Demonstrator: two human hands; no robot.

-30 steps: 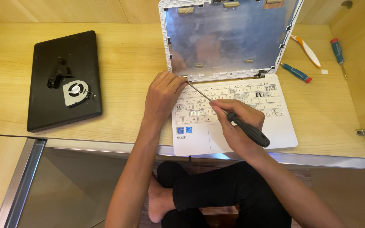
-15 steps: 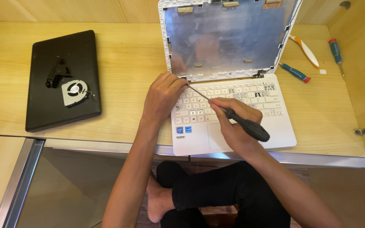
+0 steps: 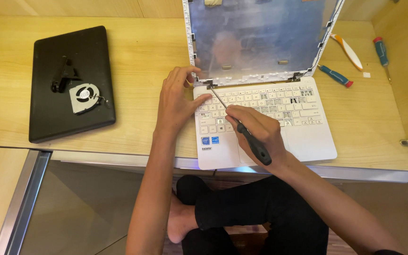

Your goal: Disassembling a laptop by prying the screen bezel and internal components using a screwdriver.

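Though lid stripped bare, white laptop (image 3: 279, 123) open.

The laptop (image 3: 265, 118) is white, with white keys marked in grey and black, two small blue stickers on its palm rest, and a bare silvery-grey lid panel (image 3: 256, 38) framed in white. The screwdriver (image 3: 246, 137) in the right hand (image 3: 256, 130) has a black handle and a silver shaft, while the bench (image 3: 133, 61) is pale yellow wood with a faint grain. A black case (image 3: 72, 85) carries a grey fan (image 3: 85, 97) and a black bracket (image 3: 62, 75), and at the right lie two blue screwdrivers with red tips (image 3: 335, 75) (image 3: 381, 52) and an orange-and-white tool (image 3: 348, 51).
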